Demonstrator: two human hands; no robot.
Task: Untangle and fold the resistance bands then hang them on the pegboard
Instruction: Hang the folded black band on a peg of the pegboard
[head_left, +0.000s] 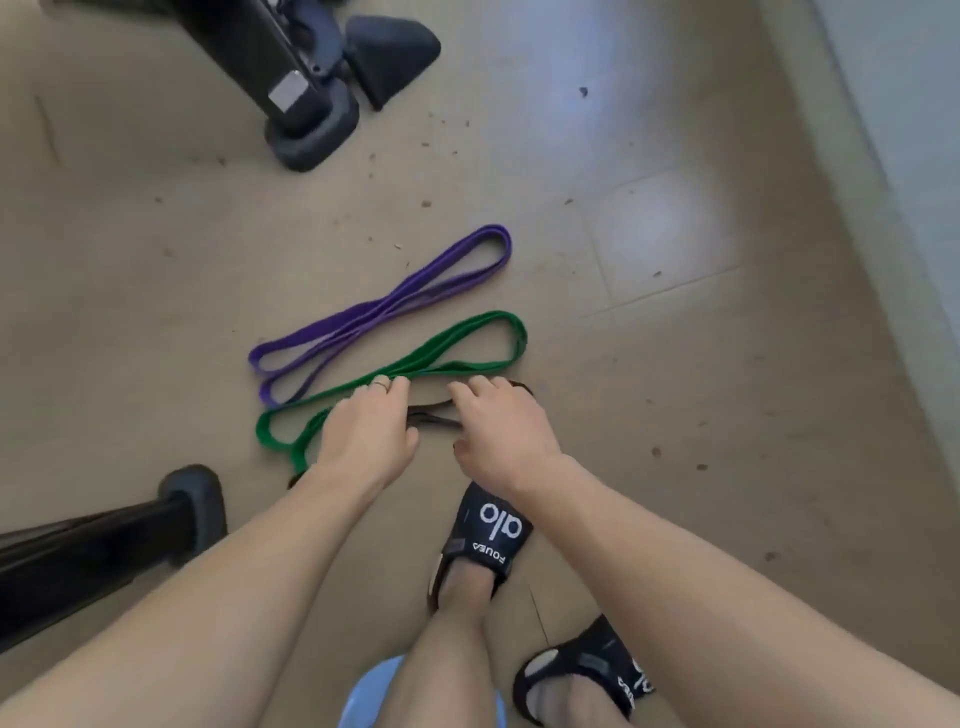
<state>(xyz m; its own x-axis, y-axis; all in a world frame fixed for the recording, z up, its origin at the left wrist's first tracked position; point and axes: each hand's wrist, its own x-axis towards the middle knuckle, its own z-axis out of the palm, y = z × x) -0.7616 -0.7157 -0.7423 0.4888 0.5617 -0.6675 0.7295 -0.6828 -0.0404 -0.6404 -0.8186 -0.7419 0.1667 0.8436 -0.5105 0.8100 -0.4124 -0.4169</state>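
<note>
Down on the floor, your left hand (366, 434) and right hand (501, 434) curl onto the black band (434, 420), just beside the folded green band (415, 370) and purple band (384, 306). You look to be folding it; next, lay it flat.

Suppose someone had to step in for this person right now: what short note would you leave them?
Left hand and right hand are both down on the black band on the floor; the exact grip is hidden.
Purple band and green band lie folded side by side just beyond it.
Done: two bands look untangled and folded.
Left: finish the black one, then hang all three; no pegboard is in view.
</note>
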